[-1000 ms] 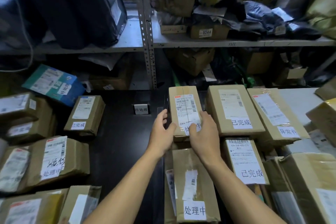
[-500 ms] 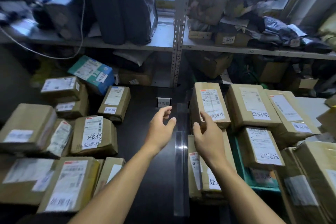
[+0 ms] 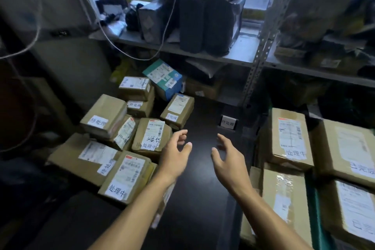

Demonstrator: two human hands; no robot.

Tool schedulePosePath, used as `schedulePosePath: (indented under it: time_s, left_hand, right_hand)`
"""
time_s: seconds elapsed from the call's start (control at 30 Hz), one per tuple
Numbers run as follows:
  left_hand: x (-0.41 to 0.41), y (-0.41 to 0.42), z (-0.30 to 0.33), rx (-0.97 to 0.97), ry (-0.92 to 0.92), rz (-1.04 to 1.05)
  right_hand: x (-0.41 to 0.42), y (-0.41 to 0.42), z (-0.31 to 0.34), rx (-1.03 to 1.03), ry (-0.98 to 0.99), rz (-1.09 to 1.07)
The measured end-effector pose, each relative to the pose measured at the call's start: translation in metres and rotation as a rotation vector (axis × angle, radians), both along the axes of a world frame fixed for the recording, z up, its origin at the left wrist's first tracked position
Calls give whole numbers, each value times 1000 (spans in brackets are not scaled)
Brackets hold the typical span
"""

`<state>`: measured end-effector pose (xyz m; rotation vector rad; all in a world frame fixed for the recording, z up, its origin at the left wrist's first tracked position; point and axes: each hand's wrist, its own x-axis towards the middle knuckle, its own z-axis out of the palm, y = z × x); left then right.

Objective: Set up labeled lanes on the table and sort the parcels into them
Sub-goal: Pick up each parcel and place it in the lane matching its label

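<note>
Both hands — left hand (image 3: 175,155), right hand (image 3: 230,161) — hovered above the dark surface (image 3: 200,199), fingers loosely spread, holding nothing, parcels on either side.

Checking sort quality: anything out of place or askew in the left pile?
Yes. The left pile is jumbled, boxes tilted and overlapping. One box labeled 已完成 sits among 待处理 and 处理中 parcels, so it looks missorted.

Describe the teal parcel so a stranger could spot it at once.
Look under the metal shelf at the back of the left pile of boxes. The teal parcel leans tilted there behind the brown cartons. It is the only blue-green one; every neighbour is plain brown cardboard.
</note>
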<state>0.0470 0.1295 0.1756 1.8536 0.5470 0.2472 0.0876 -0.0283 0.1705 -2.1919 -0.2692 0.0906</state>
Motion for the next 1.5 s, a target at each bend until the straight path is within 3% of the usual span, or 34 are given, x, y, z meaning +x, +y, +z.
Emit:
schedulePosePath:
  time_s: [0.43,0.67,1.0,1.3,1.5]
  left_hand:
    - [24,135,-26,-10,144,146]
    - [62,209,-66,84,469,-15]
    - [88,239,-108,3,658,-109]
    - [89,238,-104,-92,596,-91]
    - [103,211,-80,-92,477,-122]
  right_hand:
    - [20,87,-29,-37,194,134]
    - [54,160,-72,-98,448,120]
    - [70,218,-118,-159,641,72]
    - [67,217,-122,-17,622,-123]
    - [68,183,-96,95,471,-261]
